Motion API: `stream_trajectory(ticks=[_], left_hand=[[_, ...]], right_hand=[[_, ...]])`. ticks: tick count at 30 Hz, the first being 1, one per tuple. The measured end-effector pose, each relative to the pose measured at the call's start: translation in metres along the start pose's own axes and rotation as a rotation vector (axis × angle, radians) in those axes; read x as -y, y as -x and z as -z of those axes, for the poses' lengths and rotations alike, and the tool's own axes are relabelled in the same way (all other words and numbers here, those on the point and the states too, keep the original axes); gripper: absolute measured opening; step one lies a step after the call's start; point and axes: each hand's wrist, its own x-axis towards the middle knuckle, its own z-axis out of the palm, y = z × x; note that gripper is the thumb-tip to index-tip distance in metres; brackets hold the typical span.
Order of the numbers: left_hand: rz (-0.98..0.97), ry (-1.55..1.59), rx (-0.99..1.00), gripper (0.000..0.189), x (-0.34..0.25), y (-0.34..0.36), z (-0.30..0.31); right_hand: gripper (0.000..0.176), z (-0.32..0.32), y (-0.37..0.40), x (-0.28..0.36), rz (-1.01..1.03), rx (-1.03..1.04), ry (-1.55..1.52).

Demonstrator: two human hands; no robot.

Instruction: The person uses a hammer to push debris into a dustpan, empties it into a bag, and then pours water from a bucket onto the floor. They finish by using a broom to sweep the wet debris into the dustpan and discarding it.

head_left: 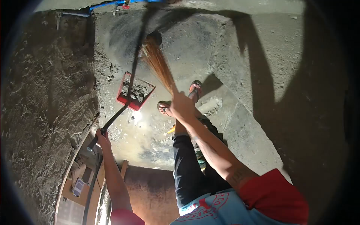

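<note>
My left hand is wrapped round the dark handle of a red dustpan. The dustpan lies on the floor with grey rubble inside it. In my right hand is the gathered end of a straw broom. Its bristles spread up and to the left, beyond the dustpan, and their tips are slightly blurred near a dark spot on the floor. My feet in sandals stand just below and beside my right hand.
Rough walls flank the floor, with a blue pipe along the far wall. Loose crumbs lie left of the dustpan. At the lower left are a board and a small labelled box. A yellow object lies near my feet.
</note>
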Motion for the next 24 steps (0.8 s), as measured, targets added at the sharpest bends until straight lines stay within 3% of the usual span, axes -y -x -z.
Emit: stream_trajectory(ticks=[3,6,9,10,12,14,16,17,18,19,21,22,24], left_hand=[[-0.035,-0.006,0.042,0.020,0.005,-0.006,0.001],[-0.016,0.047,0.020,0.019,0.008,-0.004,0.005],[-0.048,0.040,0.004,0.018,0.011,0.003,0.004],[-0.064,0.031,0.012,0.018,0.011,0.007,0.003],[-0.065,0.048,-0.020,0.017,0.011,0.014,-0.010],[-0.061,0.069,-0.042,0.016,0.013,0.011,-0.007],[-0.109,0.032,-0.058,0.014,0.023,0.003,-0.005],[-0.106,0.039,-0.074,0.013,0.023,0.004,-0.006],[-0.074,0.021,-0.094,0.013,0.022,0.001,-0.004],[-0.077,0.027,-0.101,0.014,0.027,-0.005,0.000],[-0.086,0.029,-0.089,0.016,0.033,-0.009,0.008],[-0.084,0.014,-0.060,0.016,0.032,-0.005,0.012],[-0.109,0.005,0.002,0.020,0.037,0.001,0.020]], right_hand=[[0.060,0.055,-0.010,0.014,0.124,-0.098,0.119],[0.055,0.065,-0.112,0.042,0.354,-0.277,0.225],[0.050,0.090,-0.206,0.099,0.431,-0.119,0.379],[0.054,0.088,-0.220,0.112,0.367,-0.044,0.366],[0.055,0.061,-0.223,0.121,0.299,0.051,0.219],[0.044,-0.055,-0.246,0.071,0.437,0.005,-0.114],[0.019,-0.135,-0.199,0.058,0.546,0.458,0.355],[0.018,-0.128,-0.145,0.065,0.347,0.589,0.342],[0.025,-0.112,-0.088,0.068,0.018,0.552,-0.020],[0.033,-0.097,-0.049,0.067,-0.081,0.558,-0.254],[0.056,-0.092,-0.007,0.043,0.256,0.387,-0.233],[0.053,-0.084,0.001,0.036,0.367,0.184,-0.242],[0.055,-0.033,-0.024,0.040,0.101,0.229,-0.027]])
